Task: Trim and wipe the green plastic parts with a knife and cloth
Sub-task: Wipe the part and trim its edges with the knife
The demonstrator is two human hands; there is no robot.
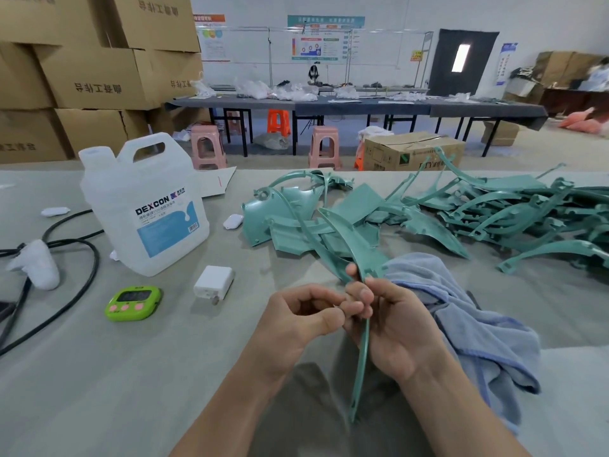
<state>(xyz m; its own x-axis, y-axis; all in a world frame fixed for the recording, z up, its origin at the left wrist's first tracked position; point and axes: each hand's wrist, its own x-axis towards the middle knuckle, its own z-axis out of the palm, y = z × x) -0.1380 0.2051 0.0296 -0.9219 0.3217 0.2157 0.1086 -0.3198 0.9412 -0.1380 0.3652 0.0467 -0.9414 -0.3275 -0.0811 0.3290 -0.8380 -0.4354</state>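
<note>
Low in the centre of the frame, our right hand (395, 328) grasps a long curved green part (361, 367). Its fingers wrap the upper stretch, and the lower end points toward the bottom edge. Our left hand (296, 321) is curled just beside it, thumb near the right fingertips; we cannot tell whether it pinches anything. A blue cloth (461, 308) lies on the table (131, 374) at right, with the heap of green parts (494, 206) above it.

Teal-green plastic parts (359, 206); pale blue cloth (461, 311); lime-green timer (133, 303); pink stools (207, 146).
</note>
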